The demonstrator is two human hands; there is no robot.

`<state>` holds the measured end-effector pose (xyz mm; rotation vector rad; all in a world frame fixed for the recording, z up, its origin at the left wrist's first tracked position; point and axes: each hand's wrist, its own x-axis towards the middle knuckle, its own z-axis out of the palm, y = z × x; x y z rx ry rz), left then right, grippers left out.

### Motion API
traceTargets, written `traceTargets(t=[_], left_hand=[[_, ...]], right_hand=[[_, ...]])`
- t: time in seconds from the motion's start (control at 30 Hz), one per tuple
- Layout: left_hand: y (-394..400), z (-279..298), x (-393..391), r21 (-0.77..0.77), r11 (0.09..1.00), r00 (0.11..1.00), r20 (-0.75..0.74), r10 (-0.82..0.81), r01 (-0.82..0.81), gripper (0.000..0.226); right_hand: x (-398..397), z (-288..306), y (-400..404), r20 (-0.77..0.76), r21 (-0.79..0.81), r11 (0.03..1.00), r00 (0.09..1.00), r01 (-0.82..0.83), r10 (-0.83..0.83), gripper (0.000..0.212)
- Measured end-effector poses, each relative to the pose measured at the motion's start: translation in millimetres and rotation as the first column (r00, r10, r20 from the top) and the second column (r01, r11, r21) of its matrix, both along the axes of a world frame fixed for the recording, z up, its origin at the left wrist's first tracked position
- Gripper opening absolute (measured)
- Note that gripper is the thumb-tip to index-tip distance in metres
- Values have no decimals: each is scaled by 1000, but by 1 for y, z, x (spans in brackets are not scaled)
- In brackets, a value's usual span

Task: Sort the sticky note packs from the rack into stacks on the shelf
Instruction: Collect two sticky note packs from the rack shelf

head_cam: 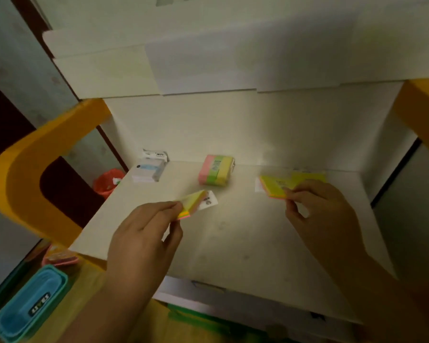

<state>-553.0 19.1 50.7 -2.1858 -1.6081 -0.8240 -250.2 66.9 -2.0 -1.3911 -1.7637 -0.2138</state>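
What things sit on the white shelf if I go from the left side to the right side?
White-and-blue pack → yellow pack pinched by the left hand → pink, green and yellow block → yellow pack held by the right hand.

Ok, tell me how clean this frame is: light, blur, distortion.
Head view: dim, yellowish light; the shelf shows no glare. Motion blur smears the left hand, the right hand and the packs they pinch; print on the pink-green-yellow pack is unreadable. Wide-angle bending curves the orange frame at the left edge.
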Motion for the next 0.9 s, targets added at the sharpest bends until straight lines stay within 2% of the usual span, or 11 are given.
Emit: traceTargets(t=[0.13,0.3,0.43,0.53,0.6,0.9], left_hand=[[32,-7,11,-1,995,994,-50,-100,100,27],[63,-11,25,-7,979,978,-47,-204,204,27],[81,-16,30,-24,953,952,-33,-303,303,27],[90,-13,31,-29,936,935,-41,-353,352,30],[95,-12,29,-22,924,923,-46,-382,381,31],[118,-11,18,-6,869,869,26,-494,495,32]], right_hand=[[23,-13,9,11,-106,981,987,160,-160,18],[43,-23,19,-10,-147,954,964,262,-266,9],[56,-39,36,48,-153,959,971,239,-235,5],[57,-48,44,113,-259,939,972,228,-205,4],[55,-51,45,97,-320,917,971,240,-220,7],[47,-44,41,45,-409,881,970,236,-239,29]])
